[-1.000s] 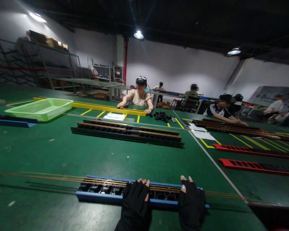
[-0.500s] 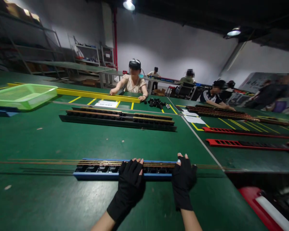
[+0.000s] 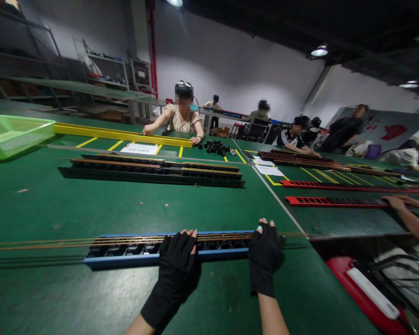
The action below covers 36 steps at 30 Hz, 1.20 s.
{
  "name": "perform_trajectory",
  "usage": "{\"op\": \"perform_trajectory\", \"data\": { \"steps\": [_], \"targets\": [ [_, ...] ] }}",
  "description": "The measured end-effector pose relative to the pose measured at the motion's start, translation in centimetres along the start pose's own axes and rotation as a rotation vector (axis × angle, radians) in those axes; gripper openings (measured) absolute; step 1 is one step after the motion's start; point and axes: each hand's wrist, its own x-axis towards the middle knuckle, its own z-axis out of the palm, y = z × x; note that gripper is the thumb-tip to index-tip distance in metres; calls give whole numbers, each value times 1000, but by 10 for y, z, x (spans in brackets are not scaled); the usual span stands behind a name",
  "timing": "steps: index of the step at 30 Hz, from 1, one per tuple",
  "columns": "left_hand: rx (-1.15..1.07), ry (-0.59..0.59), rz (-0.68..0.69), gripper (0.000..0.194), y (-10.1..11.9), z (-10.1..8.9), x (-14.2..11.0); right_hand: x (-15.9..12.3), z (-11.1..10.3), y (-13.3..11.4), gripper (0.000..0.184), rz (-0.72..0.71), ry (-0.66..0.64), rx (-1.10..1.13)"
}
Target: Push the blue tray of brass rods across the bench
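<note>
On the near edge of the green worktop [image 3: 91, 209], both gloved hands are resting palm-down on a long blue tray [image 3: 132, 257] that is holding black parts and thin copper rods [image 3: 56, 242]. Left hand [image 3: 179, 258] is lying flat with fingers spread over the tray's middle; right hand [image 3: 264, 251] is lying likewise at its right end, gripping nothing. Across the worktop, a seated person [image 3: 182, 116] is touching a yellow rail [image 3: 122, 135].

blue tray [image 3: 125, 260], black gloves, seemingly copper rods [image 3: 56, 242]
</note>
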Motion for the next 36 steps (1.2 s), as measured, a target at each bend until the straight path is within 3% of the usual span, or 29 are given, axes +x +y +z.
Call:
{"op": "perform_trajectory", "data": {
  "steps": [4, 15, 25, 32, 36],
  "targets": [
    [-5, -9, -7, 52, 1, -2, 2, 5, -4, 12, 41, 41, -28, -85],
    [-14, -58, 1, 49, -3, 0, -4, 5, -3, 12, 39, 77, -9, -64],
    [9, 19, 62, 56, -2, 1, 0, 9, 0, 30, 44, 117, 31, -82],
    [16, 14, 54, 57, -1, 0, 1, 9, 0, 22, 44, 97, 23, -5],
    [-4, 13, 30, 56, -1, 0, 0, 6, -2, 5, 44, 31, 30, 56]
  ]
}}
